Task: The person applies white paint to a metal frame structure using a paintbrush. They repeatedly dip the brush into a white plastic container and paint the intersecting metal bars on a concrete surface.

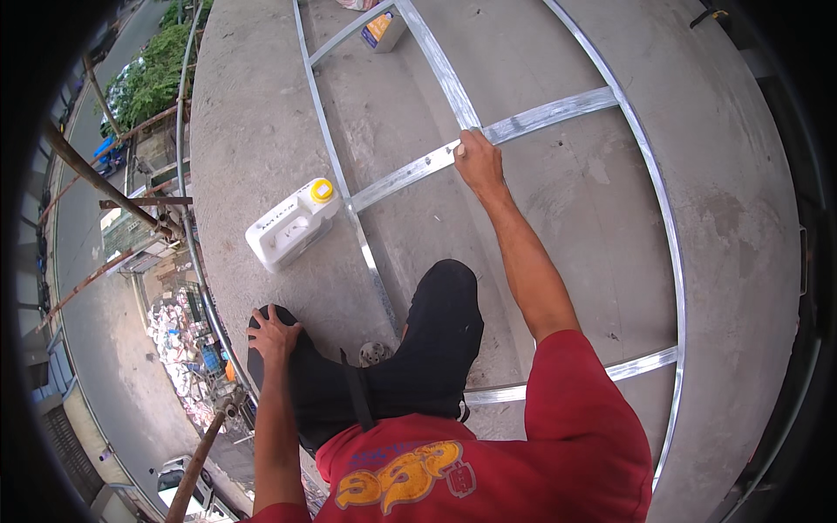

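Note:
My right hand [479, 159] is closed around a small tool with a pale, rounded handle end, most of it hidden by my fingers. It rests at a joint of the galvanized metal frame [549, 116], where a lengthwise bar meets a cross bar. Dark smudges mark the cross bar just left of the hand. With its fingers spread, my left hand [273, 332] lies on my left knee, holding nothing. A white plastic jerrycan [291, 225] with a yellow cap lies on the concrete, left of the frame and beyond that knee.
A metal can [386, 31] with a coloured label stands inside the frame at the top. Along the left edge of the concrete slab [229, 131] run a pipe rail and rusty scaffold tubes [111, 176], with a steep drop to a street below. A black and yellow tool [709, 16] lies far right.

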Demonstrator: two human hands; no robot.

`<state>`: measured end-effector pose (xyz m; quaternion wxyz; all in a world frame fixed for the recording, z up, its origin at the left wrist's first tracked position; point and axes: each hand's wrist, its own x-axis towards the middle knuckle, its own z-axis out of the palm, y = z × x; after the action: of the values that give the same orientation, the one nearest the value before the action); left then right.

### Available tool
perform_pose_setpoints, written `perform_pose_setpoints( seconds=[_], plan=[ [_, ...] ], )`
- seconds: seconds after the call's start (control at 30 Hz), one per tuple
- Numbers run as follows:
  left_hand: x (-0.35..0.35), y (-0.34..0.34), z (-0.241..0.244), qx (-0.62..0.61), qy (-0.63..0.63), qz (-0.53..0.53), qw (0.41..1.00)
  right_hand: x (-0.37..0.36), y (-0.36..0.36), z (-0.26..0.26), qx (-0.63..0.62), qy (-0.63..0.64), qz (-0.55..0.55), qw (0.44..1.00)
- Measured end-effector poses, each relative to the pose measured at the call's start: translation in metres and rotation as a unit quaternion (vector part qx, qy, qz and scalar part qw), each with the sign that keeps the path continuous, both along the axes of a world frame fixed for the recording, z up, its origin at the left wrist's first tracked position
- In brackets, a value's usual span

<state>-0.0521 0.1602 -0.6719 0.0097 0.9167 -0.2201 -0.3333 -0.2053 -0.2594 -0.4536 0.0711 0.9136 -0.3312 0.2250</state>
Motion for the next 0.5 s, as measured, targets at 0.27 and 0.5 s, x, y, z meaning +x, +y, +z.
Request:
perform_pose_setpoints(
  seconds=[0.27,0.5],
  plan=[
    [0.0,-0.002,0.001,0.0,-0.004,-0.006,1.0,0.002,0.019,-0.038,0.194,-0.045,-0.004,0.98],
    [0.005,0.002,0.0,-0.014,0.006,0.002,1.0,-0.011,-0.033,0.077,-0.047,-0.059,-0.057,0.995]
  ],
)
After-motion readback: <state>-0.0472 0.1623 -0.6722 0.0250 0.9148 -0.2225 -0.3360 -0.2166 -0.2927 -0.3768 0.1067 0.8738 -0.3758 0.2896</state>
